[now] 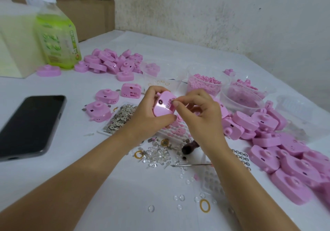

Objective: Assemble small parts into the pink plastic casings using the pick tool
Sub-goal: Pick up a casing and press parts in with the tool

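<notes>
Now L hand [151,114] grips pink casing [162,109], R hand [199,114] pinches its edge.

To your left a flat black smartphone [30,123] lies screen-up on the white table [125,204]. Farther back you have a green plastic bottle [57,39] standing upright, brown cardboard boxes [85,7] behind it.
</notes>
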